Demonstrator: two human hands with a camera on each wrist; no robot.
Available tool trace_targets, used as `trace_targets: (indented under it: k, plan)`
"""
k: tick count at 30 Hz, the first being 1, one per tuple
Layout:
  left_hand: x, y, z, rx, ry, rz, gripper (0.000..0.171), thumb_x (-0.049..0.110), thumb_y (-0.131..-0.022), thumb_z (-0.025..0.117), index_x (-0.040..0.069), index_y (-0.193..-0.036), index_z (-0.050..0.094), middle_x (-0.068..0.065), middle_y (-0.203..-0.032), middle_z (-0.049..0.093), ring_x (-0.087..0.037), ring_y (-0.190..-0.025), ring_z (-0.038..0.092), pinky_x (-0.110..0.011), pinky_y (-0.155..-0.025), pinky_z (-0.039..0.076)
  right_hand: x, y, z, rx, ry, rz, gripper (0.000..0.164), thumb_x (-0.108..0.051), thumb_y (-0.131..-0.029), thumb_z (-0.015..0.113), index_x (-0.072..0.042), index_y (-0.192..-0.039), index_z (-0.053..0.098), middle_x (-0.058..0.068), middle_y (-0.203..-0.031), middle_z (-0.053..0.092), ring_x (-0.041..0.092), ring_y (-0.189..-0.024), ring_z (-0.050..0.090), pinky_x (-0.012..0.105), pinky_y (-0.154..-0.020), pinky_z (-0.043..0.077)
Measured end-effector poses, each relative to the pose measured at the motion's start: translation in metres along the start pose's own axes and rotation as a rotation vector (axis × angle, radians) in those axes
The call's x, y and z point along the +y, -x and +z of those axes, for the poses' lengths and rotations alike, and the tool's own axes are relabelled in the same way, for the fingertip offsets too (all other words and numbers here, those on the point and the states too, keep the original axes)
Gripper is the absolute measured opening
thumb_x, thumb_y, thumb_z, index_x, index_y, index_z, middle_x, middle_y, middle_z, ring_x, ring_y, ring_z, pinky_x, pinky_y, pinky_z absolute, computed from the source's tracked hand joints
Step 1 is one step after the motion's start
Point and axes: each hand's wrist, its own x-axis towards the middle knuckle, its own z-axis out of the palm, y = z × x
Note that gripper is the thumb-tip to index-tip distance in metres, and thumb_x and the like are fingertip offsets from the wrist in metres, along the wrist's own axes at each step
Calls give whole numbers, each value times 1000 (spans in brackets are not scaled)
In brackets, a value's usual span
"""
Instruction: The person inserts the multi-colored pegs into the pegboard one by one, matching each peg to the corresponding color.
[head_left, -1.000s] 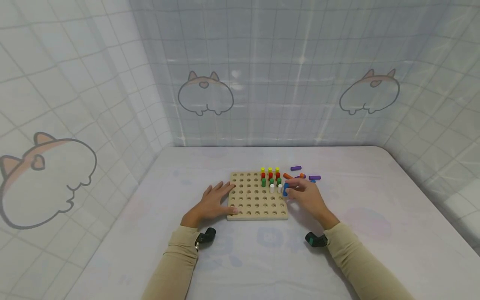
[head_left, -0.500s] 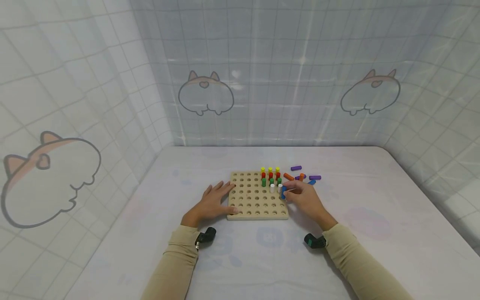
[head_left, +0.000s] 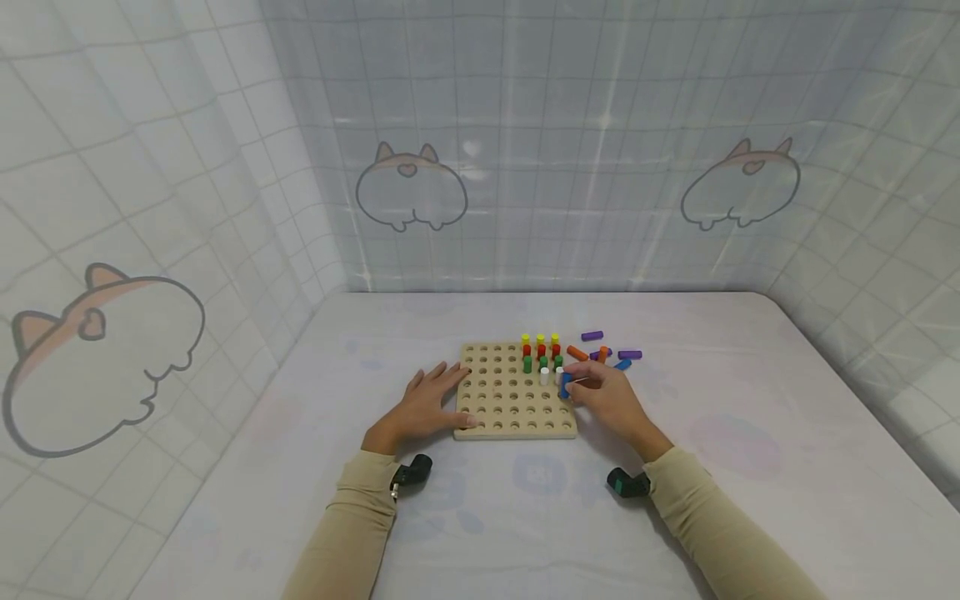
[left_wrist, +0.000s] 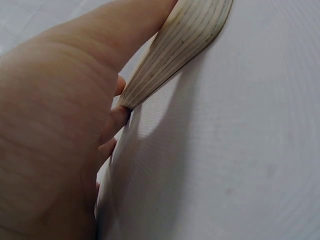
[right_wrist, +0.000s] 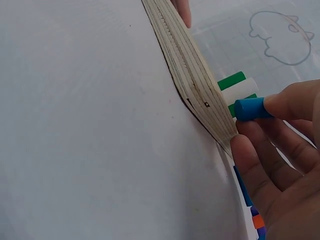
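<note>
A pale wooden pegboard (head_left: 497, 412) with rows of round holes lies on the table. My left hand (head_left: 430, 403) rests spread on its left edge, thumb over the near corner; in the left wrist view the palm (left_wrist: 55, 120) lies beside the layered wooden edge (left_wrist: 175, 45). At the right edge my right hand (head_left: 611, 398) pinches a blue peg (right_wrist: 252, 108) between thumb and fingers, close over the board. Just behind it stand white pegs (head_left: 544, 377), then green pegs (head_left: 527, 364), red pegs (head_left: 542, 352) and yellow pegs (head_left: 540, 339) in rows.
Loose pegs lie right of the board: purple ones such as the purple peg (head_left: 630, 355), an orange peg (head_left: 577, 353) and another blue peg (head_left: 624, 365). A tiled-pattern curtain (head_left: 555, 208) hangs behind the white-covered table (head_left: 735, 358).
My right hand has moved slightly left and nearer with the blue peg, bringing it from beside the board to over its right edge. My left hand has stayed in place.
</note>
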Motion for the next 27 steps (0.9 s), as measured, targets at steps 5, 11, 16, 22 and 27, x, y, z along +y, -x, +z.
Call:
trace_targets:
  k: [5, 11, 16, 22, 27]
  plan:
    - [0, 0, 0, -4, -3, 3, 104, 72, -80, 68, 20, -160, 28, -7, -164, 24, -26, -153, 8, -52, -121, -4, -2, 0, 1, 10, 15, 12, 25, -10, -94, 71, -8, -119, 69, 6, -107, 71, 23, -94, 67, 27, -78, 58]
    - [-1, 0, 0, -9, -14, 7, 103, 72, -80, 67, 20, -161, 27, -6, -165, 24, -27, -153, 8, -52, -121, -4, -1, 1, 2, 17, 29, 4, 25, -10, -94, 71, -7, -119, 69, 7, -108, 71, 22, -94, 67, 26, -79, 57]
    - [-1, 0, 1, -5, 2, 9, 103, 70, -81, 68, 19, -160, 28, -6, -164, 24, -26, -153, 8, -52, -121, -4, -3, 2, 2, 20, 62, -28, 24, -9, -94, 71, -6, -118, 69, 7, -106, 72, 22, -94, 68, 29, -78, 57]
    - [-1, 1, 0, -3, 19, 11, 103, 70, -81, 68, 18, -160, 28, -4, -165, 24, -26, -153, 7, -51, -121, -4, -5, 2, 2, 22, 129, -34, 23, -11, -93, 72, -10, -116, 70, 2, -103, 72, 19, -95, 68, 38, -85, 56]
    - [-2, 0, 0, 4, 10, 21, 103, 69, -82, 68, 17, -160, 28, -4, -165, 24, -27, -153, 7, -53, -120, -5, -6, 2, 3, 26, 183, -55, 21, -12, -93, 72, -10, -114, 69, 2, -103, 72, 20, -96, 68, 42, -87, 57]
